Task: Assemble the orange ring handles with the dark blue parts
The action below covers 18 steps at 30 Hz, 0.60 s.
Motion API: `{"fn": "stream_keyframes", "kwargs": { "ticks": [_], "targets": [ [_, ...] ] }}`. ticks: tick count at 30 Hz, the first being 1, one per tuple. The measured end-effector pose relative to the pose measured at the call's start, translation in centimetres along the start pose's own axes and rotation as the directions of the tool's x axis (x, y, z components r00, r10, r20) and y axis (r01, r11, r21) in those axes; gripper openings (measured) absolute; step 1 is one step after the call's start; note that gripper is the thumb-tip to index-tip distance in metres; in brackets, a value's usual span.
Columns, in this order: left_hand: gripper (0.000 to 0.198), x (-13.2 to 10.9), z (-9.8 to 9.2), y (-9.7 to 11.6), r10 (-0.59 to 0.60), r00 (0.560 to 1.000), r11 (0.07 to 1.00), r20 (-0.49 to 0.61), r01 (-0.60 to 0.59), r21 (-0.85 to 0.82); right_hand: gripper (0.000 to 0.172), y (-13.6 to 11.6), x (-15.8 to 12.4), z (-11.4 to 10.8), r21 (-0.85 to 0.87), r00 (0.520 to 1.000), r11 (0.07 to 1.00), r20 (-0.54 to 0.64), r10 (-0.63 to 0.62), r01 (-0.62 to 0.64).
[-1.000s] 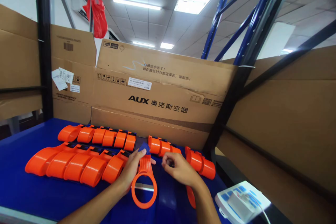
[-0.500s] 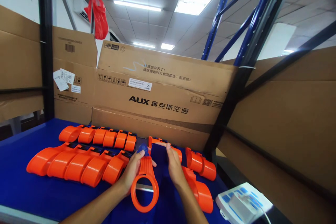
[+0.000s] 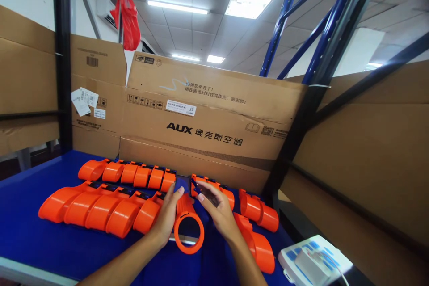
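Observation:
My left hand (image 3: 167, 216) is closed around the handle of an orange plastic ring piece (image 3: 188, 250), its thumb on top and the open ring towards me. Close beside it, my right hand (image 3: 219, 212) is curled, thumb and fingertips pinching a small dark blue piece (image 3: 195, 186) near the handle's far end. Whether that piece touches the orange handle I cannot tell. Left of my hands, similar orange ring pieces stand in a front row (image 3: 100, 210) and a back row (image 3: 142, 175). More orange pieces (image 3: 259, 210) stand on the right, some partly hidden by my right hand.
The blue tabletop (image 3: 27, 187) backs onto an upright cardboard sheet (image 3: 201, 111). A dark metal post (image 3: 291, 143) rises at right, another post (image 3: 63, 76) at left. At front right lies a white power strip (image 3: 315, 259) with a plug and cable.
My right hand has gone from flat, stretched fingers to pinching the small dark blue piece. The ring of the orange piece has moved slightly up and away from me.

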<state>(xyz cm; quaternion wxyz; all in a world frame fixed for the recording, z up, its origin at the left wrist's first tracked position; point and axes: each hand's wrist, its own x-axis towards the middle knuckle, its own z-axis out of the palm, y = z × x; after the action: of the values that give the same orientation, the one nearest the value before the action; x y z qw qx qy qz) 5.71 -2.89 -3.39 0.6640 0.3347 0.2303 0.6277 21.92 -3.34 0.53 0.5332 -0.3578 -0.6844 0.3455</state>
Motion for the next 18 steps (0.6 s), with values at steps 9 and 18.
{"fn": "stream_keyframes", "kwargs": {
  "ticks": [9,18],
  "targets": [
    [0.047,-0.12,-0.02,-0.03,0.109,0.99,0.993,0.086,-0.106,-0.042,0.042,0.41,0.19,0.09,-0.098,1.0,0.995,0.024,-0.01,0.013],
    [0.047,-0.21,0.16,0.09,0.111,0.989,0.992,0.101,-0.105,-0.066,0.043,0.5,0.19,-0.59,-0.147,0.997,0.986,0.029,-0.077,0.08]
  ]
}}
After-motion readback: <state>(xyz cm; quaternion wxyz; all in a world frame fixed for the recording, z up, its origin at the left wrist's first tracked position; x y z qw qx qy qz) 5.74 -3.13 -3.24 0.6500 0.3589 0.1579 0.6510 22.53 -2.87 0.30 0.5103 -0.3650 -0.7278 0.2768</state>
